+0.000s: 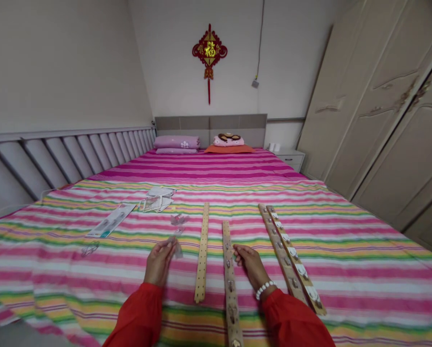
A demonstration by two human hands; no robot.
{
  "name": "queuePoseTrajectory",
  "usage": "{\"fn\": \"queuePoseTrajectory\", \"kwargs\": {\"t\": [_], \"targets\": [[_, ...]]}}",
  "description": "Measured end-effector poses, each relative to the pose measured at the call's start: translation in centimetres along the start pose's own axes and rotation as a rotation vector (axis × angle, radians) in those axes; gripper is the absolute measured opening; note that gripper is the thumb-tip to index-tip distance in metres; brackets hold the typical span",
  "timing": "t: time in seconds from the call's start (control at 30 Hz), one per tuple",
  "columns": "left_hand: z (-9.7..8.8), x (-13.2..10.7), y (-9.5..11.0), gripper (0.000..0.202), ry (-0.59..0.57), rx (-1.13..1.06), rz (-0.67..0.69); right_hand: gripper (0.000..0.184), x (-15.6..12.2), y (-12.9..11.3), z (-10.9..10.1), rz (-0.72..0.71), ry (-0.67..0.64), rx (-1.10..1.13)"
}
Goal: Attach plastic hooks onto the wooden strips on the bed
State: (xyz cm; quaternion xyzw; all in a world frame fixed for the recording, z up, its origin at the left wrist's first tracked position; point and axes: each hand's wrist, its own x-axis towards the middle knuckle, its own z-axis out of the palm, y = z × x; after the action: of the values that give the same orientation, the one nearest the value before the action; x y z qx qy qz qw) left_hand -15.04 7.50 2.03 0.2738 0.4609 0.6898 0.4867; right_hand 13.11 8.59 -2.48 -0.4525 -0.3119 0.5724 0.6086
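Note:
My left hand is closed, its fingertips pinching a small clear plastic bag. To the right, my right hand has its fingers pinched together beside a wooden strip; whatever they hold is too small to make out. Several small shiny metal pieces sit along that strip. Between my hands lies a bare wooden strip with rows of holes. More small clear bags lie just beyond my left hand.
Right of my right hand lie a wooden strip with metal pieces and another with white cards. On the left are a flat clear package, a thin wire-like tangle and a pile of packets. Everything rests on a striped bedsheet.

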Motion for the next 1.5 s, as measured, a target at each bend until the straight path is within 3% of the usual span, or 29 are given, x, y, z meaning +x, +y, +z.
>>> {"fn": "queuePoseTrajectory", "kwargs": {"t": [0.13, 0.37, 0.47, 0.6, 0.9, 1.1, 1.3, 1.5], "targets": [[0.9, -0.4, 0.6, 0.027, -0.07, 0.288, 0.275, 0.03, -0.2, -0.5, 0.0, -0.005, 0.008, 0.036], [5.0, -3.2, -0.5, 0.015, -0.382, 0.565, 0.443, 0.029, -1.4, -1.8, 1.4, -0.024, 0.037, 0.024], [6.6, -4.2, -1.3, 0.016, -0.5, 0.644, 0.548, 0.029, -2.3, -2.7, 2.4, -0.017, -0.059, 0.037], [8.2, -4.7, -2.4, 0.019, -0.555, 0.707, 0.591, 0.029, -3.2, -3.7, 3.6, 0.045, -0.211, 0.034], [9.5, -4.5, -3.4, 0.022, -0.58, 0.665, 0.539, 0.025, -2.7, -3.7, 3.5, 0.08, -0.145, 0.099], [10.2, -4.3, -2.2, 0.022, -0.385, 0.592, 0.413, 0.017, -1.5, -4.7, 2.7, 0.018, -0.183, -0.093], [11.6, -2.5, -1.9, 0.03, -0.54, 0.571, 0.191, 0.015, -0.3, -6.4, 3.0, -0.13, -0.317, -0.242], [12.8, -1.0, -2.1, 0.03, -0.649, 0.528, -0.004, 0.028, 1.9, -7.1, 3.7, -0.192, -0.247, -0.156]]}}
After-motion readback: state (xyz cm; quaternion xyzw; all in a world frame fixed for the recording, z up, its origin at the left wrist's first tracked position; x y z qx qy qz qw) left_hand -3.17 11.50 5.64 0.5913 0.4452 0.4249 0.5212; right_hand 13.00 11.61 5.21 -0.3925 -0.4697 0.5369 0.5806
